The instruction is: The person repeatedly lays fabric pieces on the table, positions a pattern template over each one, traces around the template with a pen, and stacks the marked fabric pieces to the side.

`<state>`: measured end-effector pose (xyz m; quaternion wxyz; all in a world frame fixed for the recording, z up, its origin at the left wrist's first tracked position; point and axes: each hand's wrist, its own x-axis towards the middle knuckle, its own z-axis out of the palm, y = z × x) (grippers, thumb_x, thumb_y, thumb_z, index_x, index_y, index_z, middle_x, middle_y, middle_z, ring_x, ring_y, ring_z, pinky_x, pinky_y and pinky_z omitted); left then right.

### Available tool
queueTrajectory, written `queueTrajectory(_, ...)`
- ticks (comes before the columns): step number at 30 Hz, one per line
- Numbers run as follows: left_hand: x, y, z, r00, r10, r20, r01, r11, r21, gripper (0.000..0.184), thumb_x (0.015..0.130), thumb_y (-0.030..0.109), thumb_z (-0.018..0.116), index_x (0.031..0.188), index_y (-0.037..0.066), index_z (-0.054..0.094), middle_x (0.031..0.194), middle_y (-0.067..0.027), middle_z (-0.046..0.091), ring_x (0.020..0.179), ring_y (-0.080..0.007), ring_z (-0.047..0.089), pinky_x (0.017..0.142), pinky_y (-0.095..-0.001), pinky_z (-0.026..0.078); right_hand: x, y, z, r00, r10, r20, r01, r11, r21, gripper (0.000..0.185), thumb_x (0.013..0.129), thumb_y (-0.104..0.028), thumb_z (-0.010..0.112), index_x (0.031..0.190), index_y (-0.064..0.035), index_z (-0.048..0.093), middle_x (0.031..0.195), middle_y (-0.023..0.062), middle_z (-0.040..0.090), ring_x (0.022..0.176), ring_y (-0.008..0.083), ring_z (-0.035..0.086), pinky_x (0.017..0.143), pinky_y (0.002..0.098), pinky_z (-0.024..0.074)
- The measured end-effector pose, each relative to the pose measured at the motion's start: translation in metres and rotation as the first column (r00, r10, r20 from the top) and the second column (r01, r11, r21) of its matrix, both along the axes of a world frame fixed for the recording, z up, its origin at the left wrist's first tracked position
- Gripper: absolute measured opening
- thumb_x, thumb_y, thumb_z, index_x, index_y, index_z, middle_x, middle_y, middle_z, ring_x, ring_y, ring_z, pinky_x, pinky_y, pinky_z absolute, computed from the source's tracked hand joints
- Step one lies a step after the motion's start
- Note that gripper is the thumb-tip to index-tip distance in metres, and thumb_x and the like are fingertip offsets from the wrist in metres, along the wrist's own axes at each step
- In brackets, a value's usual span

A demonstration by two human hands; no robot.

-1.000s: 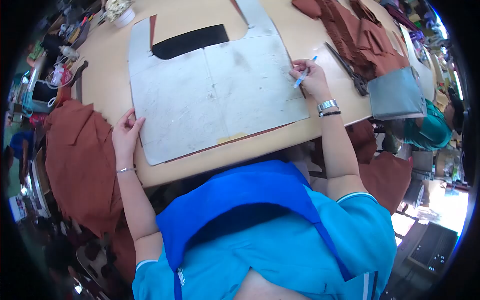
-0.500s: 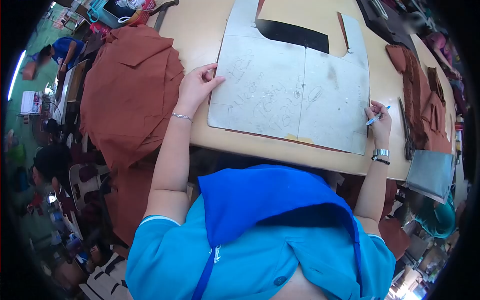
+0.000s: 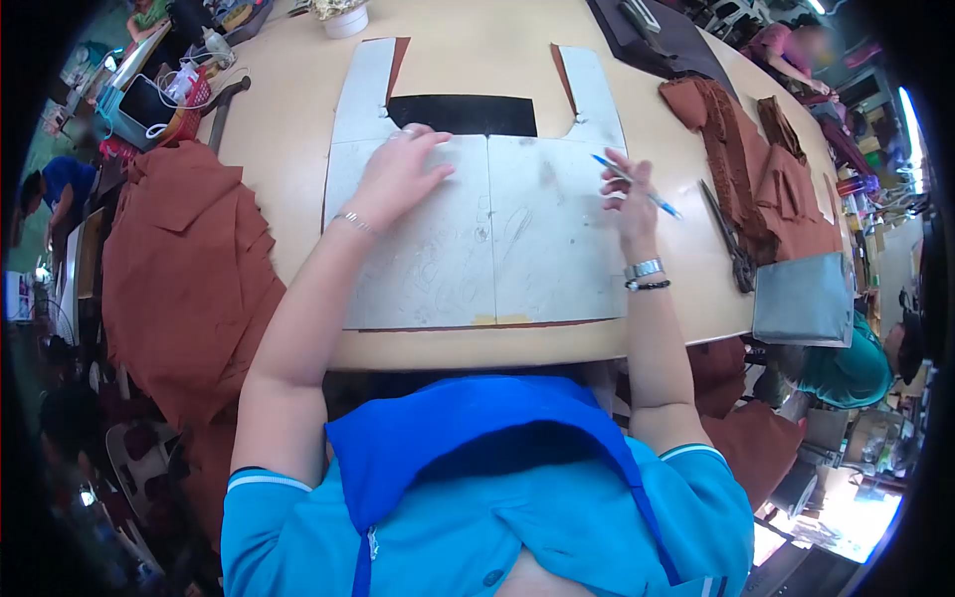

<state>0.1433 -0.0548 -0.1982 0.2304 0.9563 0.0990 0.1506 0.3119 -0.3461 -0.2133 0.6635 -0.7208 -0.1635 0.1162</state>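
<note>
A grey-white pattern board (image 3: pixel 438 249) with two upright arms and pencil marks lies on the table (image 3: pixel 288 149). Brown fabric (image 3: pixel 397 62) peeks out from under its edges. In the gap between the arms a black strip (image 3: pixel 463 114) is visible. My left hand (image 3: pixel 403 169) is over the board's upper left part, fingers spread and holding nothing; whether it touches the board I cannot tell. Near the board's right edge, my right hand (image 3: pixel 632 194) grips a blue pen (image 3: pixel 668 207) between its fingers, the pen tilted across the hand.
Brown fabric pieces (image 3: pixel 179 269) are heaped at the left, with a hammer (image 3: pixel 223 114) beyond. To the right lie scissors (image 3: pixel 734 244), more brown pieces (image 3: pixel 796 204) and a grey metal block (image 3: pixel 804 298). A white pot (image 3: pixel 345 22) stands at the back. Other people work nearby.
My left hand has left the board's left edge and moved over its upper part. My right hand has lifted from the right edge with the pen. The view has shifted.
</note>
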Motion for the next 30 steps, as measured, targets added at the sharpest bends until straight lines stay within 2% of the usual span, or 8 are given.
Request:
queueTrajectory(1, 0.014, -0.001, -0.002, 0.999, -0.042, -0.006, 0.042, 0.998, 0.04, 0.046, 0.083, 0.028, 0.072, 0.123, 0.008, 0.062, 0.119, -0.0119, 0.059, 0.112, -0.0301, 0.056, 0.096, -0.0371, 0.046, -0.002, 0.011, 0.0, 0.999, 0.018, 0.029, -0.017, 1.0, -0.021, 0.059, 0.103, -0.052, 0.033, 0.122, -0.0041, 0.062, 0.09, 0.0027, 0.063, 0.068, 0.0072, 0.055, 0.057, 0.0188, 0.0463)
queueTrajectory(4, 0.04, -0.003, 0.001, 0.985, -0.062, -0.159, 0.07, 0.997, 0.041, 0.046, 0.082, 0.028, 0.073, 0.122, 0.009, 0.063, 0.122, -0.0116, 0.057, 0.115, -0.0296, 0.054, 0.099, -0.0378, 0.045, -0.011, 0.034, 0.007, 0.992, 0.076, -0.096, -0.069, 0.995, 0.077, 0.041, 0.1, -0.039, 0.053, 0.112, -0.0034, 0.068, 0.094, 0.0043, 0.068, 0.077, 0.0075, 0.059, 0.061, 0.0212, 0.0493)
queueTrajectory(7, 0.044, -0.003, 0.017, 0.957, -0.073, -0.281, 0.092, 0.994, 0.058, 0.047, 0.08, 0.03, 0.075, 0.121, 0.009, 0.064, 0.121, -0.0107, 0.058, 0.115, -0.0291, 0.054, 0.098, -0.0381, 0.045, -0.008, 0.051, -0.002, 0.993, 0.108, 0.042, -0.106, 0.993, -0.047, 0.029, 0.093, -0.024, 0.065, 0.112, -0.0025, 0.068, 0.095, 0.0057, 0.069, 0.08, 0.0076, 0.062, 0.064, 0.0218, 0.0506)
queueTrajectory(8, 0.045, -0.003, 0.017, 0.955, -0.068, -0.288, 0.092, 0.993, 0.068, 0.047, 0.08, 0.03, 0.075, 0.12, 0.009, 0.064, 0.121, -0.0104, 0.058, 0.114, -0.0289, 0.055, 0.098, -0.0382, 0.045, -0.005, 0.059, -0.009, 0.99, 0.11, 0.092, -0.112, 0.994, 0.016, 0.024, 0.087, -0.013, 0.068, 0.108, -0.0018, 0.068, 0.09, 0.0057, 0.07, 0.077, 0.0075, 0.062, 0.065, 0.0215, 0.0505)
queueTrajectory(16, 0.044, -0.003, 0.013, 0.959, -0.071, -0.276, 0.106, 0.988, 0.114, 0.047, 0.077, 0.032, 0.077, 0.118, 0.011, 0.066, 0.115, -0.0094, 0.06, 0.11, -0.0286, 0.056, 0.096, -0.0393, 0.046, -0.008, 0.119, -0.012, 0.927, 0.179, 0.329, -0.177, 0.984, -0.037, 0.013, 0.082, -0.014, 0.067, 0.085, -0.0018, 0.064, 0.074, 0.0044, 0.067, 0.063, 0.0082, 0.059, 0.059, 0.0249, 0.0476)
queueTrajectory(19, 0.041, -0.002, 0.008, 0.972, -0.077, -0.22, 0.106, 0.987, 0.124, 0.046, 0.077, 0.032, 0.077, 0.116, 0.01, 0.066, 0.114, -0.0098, 0.06, 0.11, -0.0287, 0.056, 0.094, -0.0398, 0.046, -0.01, 0.129, -0.018, 0.907, 0.202, 0.369, -0.167, 0.978, -0.124, 0.013, 0.081, -0.014, 0.067, 0.084, -0.0018, 0.064, 0.072, 0.0059, 0.067, 0.062, 0.0102, 0.06, 0.058, 0.0257, 0.0486)
queueTrajectory(22, 0.03, -0.008, -0.003, 0.999, -0.008, -0.033, 0.013, 0.988, 0.152, 0.042, 0.078, 0.031, 0.077, 0.111, 0.009, 0.066, 0.113, -0.0105, 0.06, 0.11, -0.0289, 0.056, 0.093, -0.0407, 0.046, -0.013, 0.128, -0.014, 0.899, 0.205, 0.387, -0.153, 0.975, -0.162, 0.012, 0.079, -0.013, 0.067, 0.08, -0.0019, 0.064, 0.07, 0.008, 0.067, 0.061, 0.0128, 0.062, 0.059, 0.0268, 0.0504)
queueTrajectory(30, -0.016, -0.012, -0.021, 0.98, 0.181, 0.078, -0.184, 0.982, 0.045, 0.037, 0.077, 0.031, 0.078, 0.107, 0.011, 0.067, 0.113, -0.0094, 0.058, 0.112, -0.0289, 0.053, 0.094, -0.0422, 0.043, -0.017, 0.13, -0.016, 0.887, 0.204, 0.414, -0.145, 0.975, -0.17, 0.007, 0.078, -0.007, 0.066, 0.079, -0.0012, 0.064, 0.067, 0.0083, 0.065, 0.06, 0.0123, 0.062, 0.057, 0.0258, 0.0501)
